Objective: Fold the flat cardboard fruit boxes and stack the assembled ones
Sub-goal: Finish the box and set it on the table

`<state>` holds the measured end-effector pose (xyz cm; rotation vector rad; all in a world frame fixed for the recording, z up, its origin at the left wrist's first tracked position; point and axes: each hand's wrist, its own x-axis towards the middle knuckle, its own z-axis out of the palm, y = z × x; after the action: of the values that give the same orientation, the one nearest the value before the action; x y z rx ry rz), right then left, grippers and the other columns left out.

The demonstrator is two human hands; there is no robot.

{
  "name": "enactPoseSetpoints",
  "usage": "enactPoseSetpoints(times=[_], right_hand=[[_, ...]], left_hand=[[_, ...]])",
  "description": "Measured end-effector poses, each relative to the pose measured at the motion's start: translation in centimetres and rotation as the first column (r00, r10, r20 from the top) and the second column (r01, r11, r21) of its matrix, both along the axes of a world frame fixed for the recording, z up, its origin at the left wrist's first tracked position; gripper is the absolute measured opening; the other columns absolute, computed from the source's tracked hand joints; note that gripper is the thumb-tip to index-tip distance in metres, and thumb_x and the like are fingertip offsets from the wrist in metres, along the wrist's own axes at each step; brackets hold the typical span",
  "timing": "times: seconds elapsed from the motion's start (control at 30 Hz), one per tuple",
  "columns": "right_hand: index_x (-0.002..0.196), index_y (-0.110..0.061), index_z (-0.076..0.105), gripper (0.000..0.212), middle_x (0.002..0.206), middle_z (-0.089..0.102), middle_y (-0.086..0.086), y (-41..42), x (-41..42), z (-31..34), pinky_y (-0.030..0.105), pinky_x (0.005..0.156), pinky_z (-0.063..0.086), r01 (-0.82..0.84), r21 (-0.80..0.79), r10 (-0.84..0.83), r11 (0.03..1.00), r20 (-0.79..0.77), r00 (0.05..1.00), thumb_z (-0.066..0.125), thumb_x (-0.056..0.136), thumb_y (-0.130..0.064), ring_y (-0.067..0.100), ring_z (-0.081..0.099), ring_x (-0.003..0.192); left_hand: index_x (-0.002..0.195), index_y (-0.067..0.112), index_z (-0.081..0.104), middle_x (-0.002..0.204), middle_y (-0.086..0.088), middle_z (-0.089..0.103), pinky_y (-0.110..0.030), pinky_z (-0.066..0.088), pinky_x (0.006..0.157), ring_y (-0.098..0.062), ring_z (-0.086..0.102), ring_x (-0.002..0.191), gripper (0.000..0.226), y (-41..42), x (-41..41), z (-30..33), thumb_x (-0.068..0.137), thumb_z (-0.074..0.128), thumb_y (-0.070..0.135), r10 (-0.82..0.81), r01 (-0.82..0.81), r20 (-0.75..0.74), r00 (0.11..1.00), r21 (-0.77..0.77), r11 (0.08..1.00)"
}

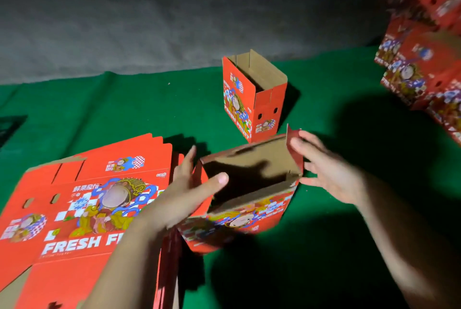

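Observation:
A red printed fruit box (249, 211) stands opened up in front of me on the green cloth, its brown inside showing. My left hand (189, 191) is at its left wall, thumb reaching over the open top, fingers straight along the outside. My right hand (326, 171) touches the box's right end flap with spread, straight fingers. A pile of flat red boxes (82, 211) lies to the left. One assembled box (254, 99) stands upright, top open, behind the one I handle.
A stack of assembled red boxes (424, 59) rises at the right edge. Green cloth (124, 109) covers the work surface; a grey wall lies beyond it. A dark object (10, 126) sits at the far left edge.

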<state>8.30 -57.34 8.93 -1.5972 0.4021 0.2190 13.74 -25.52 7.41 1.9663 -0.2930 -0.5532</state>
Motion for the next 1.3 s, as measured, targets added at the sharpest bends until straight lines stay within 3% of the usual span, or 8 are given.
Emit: enactPoseSetpoints(times=[0.13, 0.3, 0.4, 0.57, 0.73, 1.0, 1.17, 1.3], right_hand=[[0.157, -0.046, 0.012, 0.095, 0.112, 0.052, -0.050, 1.5, -0.4, -1.6, 0.018, 0.098, 0.044, 0.039, -0.266, -0.002, 0.963, 0.137, 0.991, 0.078, 0.090, -0.029, -0.014, 0.058, 0.109], [0.150, -0.029, 0.041, 0.060, 0.132, 0.062, -0.014, 3.0, 0.7, -2.9, 0.015, 0.101, 0.039, 0.235, -0.368, -0.112, 0.900, 0.325, 0.939, 0.053, 0.098, -0.001, 0.006, 0.059, 0.122], [0.123, -0.028, 0.059, 0.031, 0.120, 0.071, -0.009, 2.2, 1.9, -2.5, 0.032, 0.108, 0.049, 0.306, -0.132, -0.253, 0.943, 0.316, 0.914, 0.051, 0.103, -0.005, 0.015, 0.066, 0.118], [0.151, -0.030, 0.041, 0.045, 0.147, 0.056, 0.002, 2.6, 3.9, 0.2, 0.041, 0.121, 0.035, 0.353, 0.455, -0.465, 0.818, 0.161, 0.871, 0.052, 0.107, -0.030, 0.024, 0.053, 0.136], [0.129, -0.048, 0.058, 0.060, 0.136, 0.061, -0.016, 6.1, 1.1, 0.8, 0.036, 0.112, 0.038, 0.298, 0.183, -0.336, 0.937, 0.235, 0.912, 0.058, 0.074, -0.071, 0.010, 0.054, 0.131], [0.146, -0.024, 0.043, 0.074, 0.143, 0.039, -0.009, 10.7, -3.9, -1.3, 0.015, 0.101, 0.038, 0.489, -0.283, -0.183, 0.825, 0.685, 0.705, 0.064, 0.081, -0.052, 0.012, 0.044, 0.129], [0.156, -0.056, -0.005, 0.119, 0.162, -0.033, -0.012, 9.3, -2.2, -4.8, 0.052, 0.124, 0.016, 0.178, -0.619, 0.081, 0.765, 0.366, 0.927, 0.076, 0.071, -0.041, 0.034, -0.005, 0.153], [0.152, -0.065, 0.003, 0.112, 0.162, -0.032, -0.021, 7.0, -0.4, -5.6, 0.059, 0.124, 0.016, 0.226, -0.588, 0.088, 0.777, 0.457, 0.885, 0.078, 0.083, -0.020, 0.024, -0.014, 0.156]], left_hand=[[0.157, 0.055, -0.006, 0.170, 0.014, 0.006, -0.034, 0.017, 0.125, 0.001, 0.011, 0.153, 0.138, -0.9, 0.1, 0.1, 0.053, 0.080, 0.082, 0.042, -0.044, 0.072, 0.997, 0.029, 0.999], [0.137, 0.049, 0.047, 0.133, 0.001, 0.051, -0.030, 0.041, 0.103, -0.010, 0.053, 0.122, 0.092, -2.3, 1.2, -0.1, 0.054, 0.071, 0.082, 0.238, -0.252, 0.177, 0.955, 0.061, 0.966], [0.108, 0.027, 0.068, 0.093, 0.004, 0.071, -0.031, 0.049, 0.074, -0.004, 0.054, 0.080, 0.074, -2.0, 3.1, 1.0, 0.067, 0.064, 0.088, 0.218, -0.274, 0.317, 0.923, 0.144, 0.951], [0.112, 0.030, 0.070, 0.101, 0.016, 0.074, -0.021, 0.045, 0.078, 0.002, 0.064, 0.097, 0.027, -1.9, 4.4, 0.8, 0.104, 0.051, 0.048, 0.202, -0.251, 0.458, 0.866, 0.049, 0.967], [0.114, 0.015, 0.061, 0.102, 0.002, 0.071, -0.028, 0.050, 0.084, -0.008, 0.063, 0.090, 0.019, -6.3, 1.8, -2.5, 0.105, 0.049, 0.026, 0.765, -0.628, 0.170, 0.622, -0.476, 0.616], [0.110, 0.020, 0.033, 0.116, -0.015, 0.047, -0.046, 0.045, 0.099, -0.029, 0.051, 0.109, 0.019, -11.3, -0.6, -2.1, 0.106, 0.047, 0.009, 0.901, -0.734, 0.137, 0.413, -0.535, 0.418], [0.120, 0.041, 0.036, 0.127, -0.004, 0.039, -0.048, 0.040, 0.107, -0.028, 0.040, 0.129, 0.040, -12.4, -3.5, -0.6, 0.086, 0.053, 0.030, 0.803, -0.683, 0.045, 0.594, -0.499, 0.533], [0.140, 0.062, 0.021, 0.139, 0.003, 0.026, -0.029, 0.028, 0.121, -0.008, 0.023, 0.144, 0.081, -13.9, -7.3, 0.0, 0.075, 0.063, 0.038, 0.532, -0.411, 0.088, 0.842, -0.534, 0.739]])
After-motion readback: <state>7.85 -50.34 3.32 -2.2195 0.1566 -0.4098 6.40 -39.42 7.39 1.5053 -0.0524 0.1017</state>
